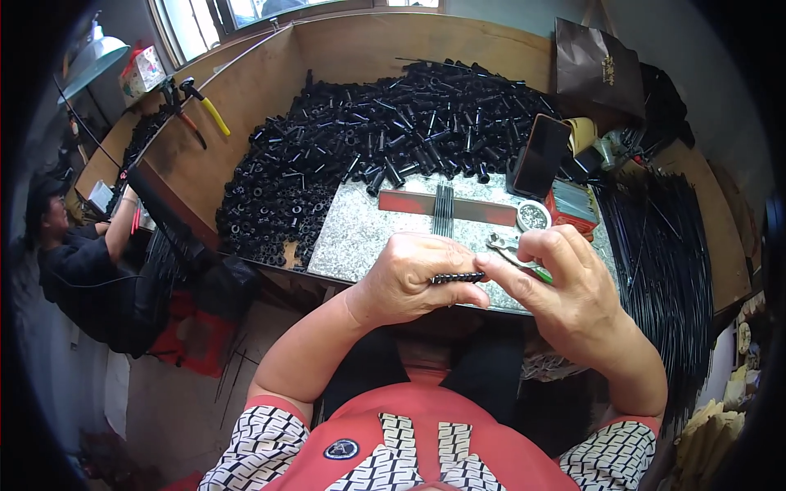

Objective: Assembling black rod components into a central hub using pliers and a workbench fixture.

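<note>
My left hand (416,276) is closed round a flat row of thin black rods (457,278), whose ends show between thumb and fingers. Beyond that hand, thin dark rods (443,211) lie side by side across a red-edged metal bar (401,202); whether they are the same bundle is hidden by my fingers. My right hand (565,286) has its fingers bent, its fingertips meeting the left hand at the right end of the row. What those fingertips pinch, if anything, is too small to tell. Green-handled pliers (524,262) lie just behind my right hand.
A speckled board (352,233) lies before me. A large heap of black tubular parts (393,114) fills the bench behind it. At right stand a round dish of small bits (534,215), a phone (540,155) and long black rods (663,278). Another person (90,254) works at far left.
</note>
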Available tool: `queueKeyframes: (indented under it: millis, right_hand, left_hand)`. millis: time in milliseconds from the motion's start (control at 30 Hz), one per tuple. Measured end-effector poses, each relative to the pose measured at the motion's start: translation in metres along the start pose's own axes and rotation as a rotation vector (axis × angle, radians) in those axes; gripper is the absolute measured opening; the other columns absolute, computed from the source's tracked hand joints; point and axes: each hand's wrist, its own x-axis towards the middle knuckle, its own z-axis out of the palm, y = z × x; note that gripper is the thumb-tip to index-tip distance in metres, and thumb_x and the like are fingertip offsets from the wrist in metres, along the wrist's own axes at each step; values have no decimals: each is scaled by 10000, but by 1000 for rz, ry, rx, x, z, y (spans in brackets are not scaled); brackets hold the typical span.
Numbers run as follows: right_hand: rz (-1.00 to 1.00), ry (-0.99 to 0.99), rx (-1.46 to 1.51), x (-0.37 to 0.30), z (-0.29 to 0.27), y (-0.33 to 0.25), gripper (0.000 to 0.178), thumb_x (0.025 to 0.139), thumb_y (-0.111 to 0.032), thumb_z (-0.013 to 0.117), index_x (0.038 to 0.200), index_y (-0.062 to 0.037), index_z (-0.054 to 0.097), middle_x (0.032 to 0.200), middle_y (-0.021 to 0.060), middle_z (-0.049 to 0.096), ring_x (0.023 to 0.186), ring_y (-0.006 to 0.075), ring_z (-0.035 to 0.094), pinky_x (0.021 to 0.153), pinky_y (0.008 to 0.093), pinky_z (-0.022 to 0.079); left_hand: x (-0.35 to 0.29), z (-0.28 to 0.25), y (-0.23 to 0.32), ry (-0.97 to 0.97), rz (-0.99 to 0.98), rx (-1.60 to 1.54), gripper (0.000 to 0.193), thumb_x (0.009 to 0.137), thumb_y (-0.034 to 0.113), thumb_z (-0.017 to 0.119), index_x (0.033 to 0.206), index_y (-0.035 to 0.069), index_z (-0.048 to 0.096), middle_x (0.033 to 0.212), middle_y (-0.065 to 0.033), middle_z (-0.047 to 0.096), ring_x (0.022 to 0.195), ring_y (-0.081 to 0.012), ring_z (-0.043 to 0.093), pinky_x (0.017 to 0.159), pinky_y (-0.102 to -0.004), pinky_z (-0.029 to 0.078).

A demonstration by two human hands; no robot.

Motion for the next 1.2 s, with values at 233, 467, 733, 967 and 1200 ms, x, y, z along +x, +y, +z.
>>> queueKeyframes:
  millis: [233, 467, 733, 967, 1200]
  right_hand:
    - [153, 34, 453, 3, 5, -6, 480, 731, 51, 669, 1198, -35, 604, 906, 132, 557, 754, 217, 566, 627, 293, 474]
    - [180, -53, 636, 18, 6, -2, 426, 754, -26, 724, 1166, -10, 616, 933, 131, 584, 732, 192, 584, 611, 293, 481]
    - [102, -69, 539, 23, 13, -7, 202, 761, 6, 707, 956, 2, 656, 809, 108, 597, 685, 217, 600, 590, 300, 479]
    - [103, -14, 395, 27, 0, -5, 164, 759, 52, 686, 903, 11, 621, 794, 121, 590, 673, 225, 599, 575, 299, 477]
    - [136, 121, 330, 72, -59, 17, 140, 919, -163, 547, 961, -51, 617, 848, 1, 495, 641, 20, 431, 518, 148, 331]
  left_hand:
    - [-2, 4, -2, 9, -4, -55, 297, 703, 224, 810, 887, 26, 689, 799, -111, 687, 744, -259, 681, 652, -319, 524]
    - [-15, 12, -15, 18, 3, -64, 351, 697, 271, 801, 924, 29, 690, 824, -113, 691, 760, -265, 683, 664, -327, 529]
    - [-48, 26, -44, -145, -15, 259, 621, 686, 479, 758, 1107, 42, 623, 1067, -136, 638, 985, -307, 618, 796, -359, 510]
    - [-80, 34, -68, -544, -143, 611, 850, 664, 491, 771, 1339, 80, 460, 1493, -165, 294, 1385, -365, 263, 1107, -518, 250]
    - [-38, 7, -51, -292, -108, 395, 641, 698, 388, 783, 1185, 38, 555, 1284, -183, 528, 1251, -370, 442, 1017, -451, 373]
